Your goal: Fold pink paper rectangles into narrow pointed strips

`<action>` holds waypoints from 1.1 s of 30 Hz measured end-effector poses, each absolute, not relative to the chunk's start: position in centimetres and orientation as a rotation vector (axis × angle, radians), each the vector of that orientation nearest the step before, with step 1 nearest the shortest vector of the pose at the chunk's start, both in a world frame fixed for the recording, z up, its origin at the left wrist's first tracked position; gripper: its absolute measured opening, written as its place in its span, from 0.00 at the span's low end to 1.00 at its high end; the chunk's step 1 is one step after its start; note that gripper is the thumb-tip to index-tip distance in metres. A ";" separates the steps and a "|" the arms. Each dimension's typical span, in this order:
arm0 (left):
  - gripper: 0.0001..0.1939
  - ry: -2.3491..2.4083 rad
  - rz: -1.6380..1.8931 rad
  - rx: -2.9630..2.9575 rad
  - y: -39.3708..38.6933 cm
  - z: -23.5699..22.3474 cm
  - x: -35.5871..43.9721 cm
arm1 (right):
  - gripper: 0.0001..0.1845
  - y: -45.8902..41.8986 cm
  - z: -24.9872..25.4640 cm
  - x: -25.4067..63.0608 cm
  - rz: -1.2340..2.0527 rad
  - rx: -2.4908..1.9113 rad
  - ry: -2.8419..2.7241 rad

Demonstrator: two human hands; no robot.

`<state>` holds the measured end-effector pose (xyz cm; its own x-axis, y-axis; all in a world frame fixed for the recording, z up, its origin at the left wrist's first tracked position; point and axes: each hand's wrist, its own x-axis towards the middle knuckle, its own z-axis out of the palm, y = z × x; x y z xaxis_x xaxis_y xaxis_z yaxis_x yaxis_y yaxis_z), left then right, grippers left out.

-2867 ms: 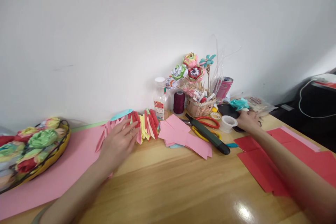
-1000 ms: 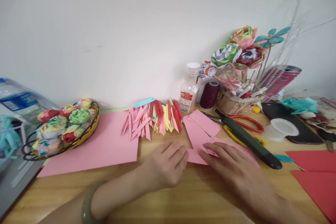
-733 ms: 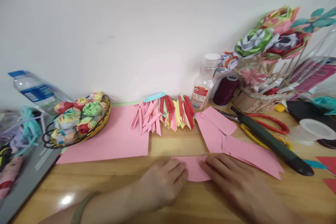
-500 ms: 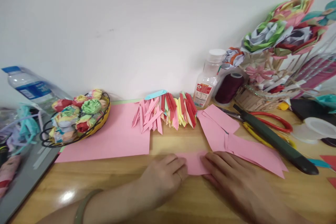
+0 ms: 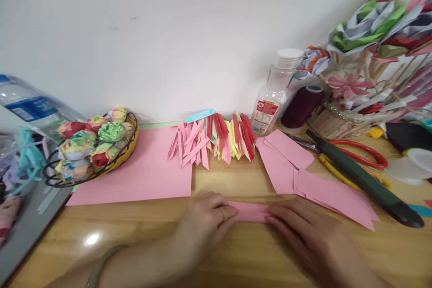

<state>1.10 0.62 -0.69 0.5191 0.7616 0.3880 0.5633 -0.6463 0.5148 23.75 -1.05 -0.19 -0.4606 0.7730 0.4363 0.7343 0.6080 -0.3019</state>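
A narrow strip of pink paper [image 5: 251,212] lies across the wooden table between my hands. My left hand [image 5: 208,216] pinches its left end, with a ring on one finger and a bracelet on the wrist. At the strip's right end, my right hand [image 5: 305,229] has its fingers closed together on the paper; the fingertips partly hide that end. Just beyond my right hand are cut pink paper pieces [image 5: 324,191], overlapping one another. Behind the strip stands a row of folded paper pieces [image 5: 216,137] in pink, red and yellow.
A basket of paper flowers [image 5: 133,148] sits on a large pink sheet [image 5: 162,166] at left. Right are a green-handled cutter [image 5: 367,180], red-and-yellow scissors [image 5: 361,155], a plastic bottle [image 5: 270,99], a thread spool [image 5: 302,105] and a stick-walled holder [image 5: 337,119] with paper flowers.
The pink paper between my hands has become narrower front to back, its near edge folded up. My hands stay at its two ends. The view has shifted slightly.
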 end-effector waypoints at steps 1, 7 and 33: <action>0.14 1.105 0.860 2.428 0.6 -0.7 1.1 | 0.13 -1.0 -0.2 23.7 0.086 -1.202 -2.294; 0.06 1.294 0.763 2.226 0.3 -0.8 1.0 | 0.13 -0.9 -0.4 23.6 0.116 -1.265 -2.254; 0.06 1.201 0.634 2.261 -0.7 -0.7 1.3 | 0.07 -1.9 -1.1 23.9 0.036 -1.263 -2.282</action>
<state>1.33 -0.69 -0.71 0.5027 0.8483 0.1662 0.6161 -0.4864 0.6196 23.88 -1.88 -1.11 -0.4245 0.7956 0.4323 0.7816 0.5630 -0.2686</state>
